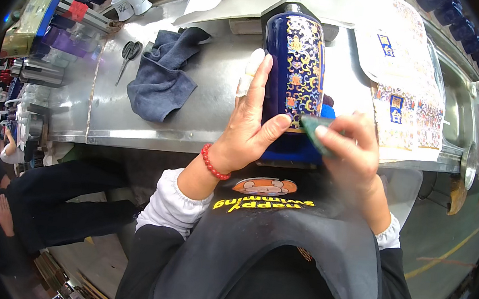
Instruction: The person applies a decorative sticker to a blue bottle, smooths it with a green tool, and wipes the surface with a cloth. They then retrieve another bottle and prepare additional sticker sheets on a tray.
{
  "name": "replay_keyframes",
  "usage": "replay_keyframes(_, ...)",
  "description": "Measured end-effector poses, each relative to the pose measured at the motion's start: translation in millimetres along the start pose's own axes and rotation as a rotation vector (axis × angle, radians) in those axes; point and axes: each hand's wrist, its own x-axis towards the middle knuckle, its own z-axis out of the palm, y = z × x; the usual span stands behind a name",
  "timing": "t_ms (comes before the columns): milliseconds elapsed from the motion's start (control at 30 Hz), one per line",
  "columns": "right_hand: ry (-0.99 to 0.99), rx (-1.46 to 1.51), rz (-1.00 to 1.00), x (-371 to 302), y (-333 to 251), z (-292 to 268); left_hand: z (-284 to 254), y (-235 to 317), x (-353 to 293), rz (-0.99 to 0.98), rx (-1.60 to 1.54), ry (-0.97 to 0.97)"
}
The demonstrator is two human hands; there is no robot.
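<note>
A dark blue bottle (276,87) lies on the steel worktable, its neck pointing away from me. A colourful floral patterned panel (303,69) covers its upper face. My left hand (248,118) rests against the bottle's left side with fingers stretched out and the thumb apart, near the patterned panel's lower end. White covering wraps at least one of its fingertips. My right hand (355,146), blurred by motion, is closed on a flat dark green scraper (317,135). That scraper touches the panel's lower right corner or lies just over it; I cannot tell which.
A grey-blue cloth (162,81) and black scissors (128,55) lie to the left on the worktable (110,111). Printed pattern sheets (407,116) are at the right, before a steel sink (457,107). White bottles (135,1) stand far left. Another person (61,204) is at left.
</note>
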Motion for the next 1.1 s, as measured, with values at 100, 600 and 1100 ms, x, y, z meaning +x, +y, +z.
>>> replay_keyframes(100, -0.101, 0.025, -0.095, -0.4, -3.2, -6.7, 2.9, 8.4, 1.1, 0.069, -0.008, 0.091)
replay_keyframes(600, 0.242, 0.761, 0.808, -16.4, 2.7, 22.4, 6.9, 58.5, -34.6, 0.031, 0.895, -0.034)
replay_keyframes(1100, 0.171, 0.67, 0.833, -10.7, 3.3, 16.0, 14.3, 71.8, -8.9, 0.108, 0.972, -0.116)
